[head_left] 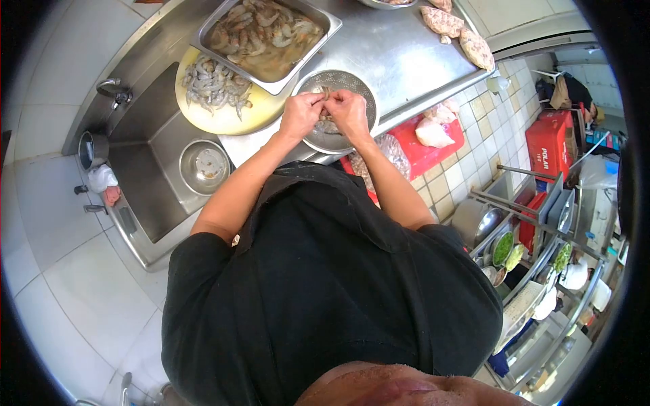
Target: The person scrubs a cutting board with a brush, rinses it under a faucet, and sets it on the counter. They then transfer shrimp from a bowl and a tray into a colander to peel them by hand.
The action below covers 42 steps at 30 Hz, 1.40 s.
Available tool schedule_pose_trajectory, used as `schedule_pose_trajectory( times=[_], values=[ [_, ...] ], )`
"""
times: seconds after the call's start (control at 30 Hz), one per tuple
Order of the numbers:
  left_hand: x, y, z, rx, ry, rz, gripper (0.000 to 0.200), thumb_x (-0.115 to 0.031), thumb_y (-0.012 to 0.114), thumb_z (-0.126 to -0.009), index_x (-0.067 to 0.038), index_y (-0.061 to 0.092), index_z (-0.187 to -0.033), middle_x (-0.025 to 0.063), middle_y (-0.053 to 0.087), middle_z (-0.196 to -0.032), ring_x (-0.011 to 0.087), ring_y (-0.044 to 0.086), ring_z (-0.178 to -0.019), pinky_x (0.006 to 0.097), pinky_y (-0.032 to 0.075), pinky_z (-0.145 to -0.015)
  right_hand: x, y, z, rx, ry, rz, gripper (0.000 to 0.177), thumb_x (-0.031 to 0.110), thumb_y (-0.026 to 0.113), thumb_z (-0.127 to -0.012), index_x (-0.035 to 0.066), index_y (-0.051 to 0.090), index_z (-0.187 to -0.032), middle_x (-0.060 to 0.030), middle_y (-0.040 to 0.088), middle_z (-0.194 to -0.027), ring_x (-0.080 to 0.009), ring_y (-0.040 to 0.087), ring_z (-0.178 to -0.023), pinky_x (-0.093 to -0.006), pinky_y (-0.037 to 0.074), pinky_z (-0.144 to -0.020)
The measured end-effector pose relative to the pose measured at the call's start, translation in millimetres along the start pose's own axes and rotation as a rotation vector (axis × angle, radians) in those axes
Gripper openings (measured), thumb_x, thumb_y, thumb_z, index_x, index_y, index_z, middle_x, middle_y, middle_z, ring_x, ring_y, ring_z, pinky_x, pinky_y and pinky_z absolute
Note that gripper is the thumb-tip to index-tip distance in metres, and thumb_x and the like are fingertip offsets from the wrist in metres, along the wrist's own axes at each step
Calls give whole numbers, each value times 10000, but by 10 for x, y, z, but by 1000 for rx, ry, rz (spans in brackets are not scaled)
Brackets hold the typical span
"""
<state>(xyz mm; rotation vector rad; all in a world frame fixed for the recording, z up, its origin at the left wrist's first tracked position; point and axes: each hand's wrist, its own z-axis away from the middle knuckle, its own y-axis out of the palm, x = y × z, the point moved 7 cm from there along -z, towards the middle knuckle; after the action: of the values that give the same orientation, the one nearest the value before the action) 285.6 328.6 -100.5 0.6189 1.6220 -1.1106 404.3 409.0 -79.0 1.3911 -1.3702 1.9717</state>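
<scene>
Over colander point(371, 101), left hand point(302, 116), right hand point(349, 116) pinching shrimp point(326, 93), counter edge point(433, 98) nearby

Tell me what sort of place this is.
Probably a restaurant's or other food business's kitchen: there's a deep metal sink, a large metal pan of shrimp, and a round yellow board with more shrimp on it.

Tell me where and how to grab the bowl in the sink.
Take the bowl by its rim, from above, on the side toward the tap. It sits open side up with the rim exposed there; the opposite side looks close to the sink wall.
</scene>
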Motion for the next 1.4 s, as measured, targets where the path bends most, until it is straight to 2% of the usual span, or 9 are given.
schedule_pose_trajectory(
  times=[0.47, 0.67, 0.87, 0.97, 1.07, 1.17, 1.27, 1.3, 1.4],
  values=[
    [-32, 48, 79, 220, -115, -192, 237, -128, 589, -795, -92, 761, -954, 180, 696, -768, 283, 681, -669, 359, 531, -676, -79, 96, 55, 178, 24, 57, 203, 179, 629, -785, 0, 721, -765, -148, 690, -650, -216, 677, -579, -356, 533, -599],
    [197, 138, 94, 238, -94, -50, 241, -142, 636, -877, -63, 739, -1081, 98, 709, -722, 132, 648, -654, 293, 515, -646, -49, 68, 74, 142, -12, 86, 207, 134, 633, -800, -46, 678, -707, -159, 670, -612, -212, 684, -541, -332, 543, -579],
    [334, 175, 139, 319, -249, 156, 304, -92, 654, -894, -5, 689, -1184, 60, 719, -814, 97, 635, -683, 260, 521, -656, -173, 16, 66, 70, -105, 178, 166, 133, 648, -791, -15, 685, -724, -187, 662, -646, -273, 683, -572, -378, 533, -573],
    [389, 176, 153, 301, -290, 272, 366, -101, 671, -860, -12, 670, -1215, 113, 699, -742, 103, 647, -644, 285, 525, -617, -68, -139, 56, -127, -399, 264, 160, 132, 646, -797, -8, 678, -726, -202, 650, -665, -345, 663, -602, -414, 527, -596],
    [246, 114, 162, 313, -279, 185, 382, -91, 671, -855, -9, 661, -1228, 134, 710, -785, 115, 651, -658, 291, 534, -656, -171, -155, 11, -91, -414, 387, 168, 137, 641, -809, -7, 677, -730, -209, 645, -679, -390, 642, -626, -436, 523, -624],
    [339, 83, 192, 321, -260, 42, 357, -89, 656, -864, -42, 674, -1217, 165, 728, -877, 190, 693, -718, 327, 544, -723, -439, -455, -153, -245, -229, 416, 213, 172, 645, -840, -10, 681, -734, -202, 652, -673, -365, 654, -619, -438, 524, -639],
    [155, -128, 253, 182, -53, -162, 323, -101, 641, -875, -78, 691, -1193, 177, 728, -958, 292, 711, -808, 368, 540, -779, -717, -471, -289, -5, -104, 533, 287, 221, 652, -871, -19, 674, -715, -203, 652, -662, -355, 658, -620, -442, 523, -642],
    [139, -185, 257, 168, -47, -160, 308, -108, 641, -877, -84, 698, -1179, 181, 723, -961, 318, 704, -825, 380, 538, -783, -601, -443, -257, 59, -63, 566, 327, 275, 668, -899, -35, 700, -797, -150, 671, -657, -272, 658, -576, -399, 527, -614],
    [43, -244, 253, 142, -44, -152, 266, -123, 637, -880, -86, 714, -1132, 196, 708, -955, 374, 687, -853, 410, 532, -784, -305, -73, -48, 306, 167, -38, 359, 347, 678, -896, -4, 725, -960, -140, 693, -722, -216, 681, -614, -374, 539, -614]
  ],
)
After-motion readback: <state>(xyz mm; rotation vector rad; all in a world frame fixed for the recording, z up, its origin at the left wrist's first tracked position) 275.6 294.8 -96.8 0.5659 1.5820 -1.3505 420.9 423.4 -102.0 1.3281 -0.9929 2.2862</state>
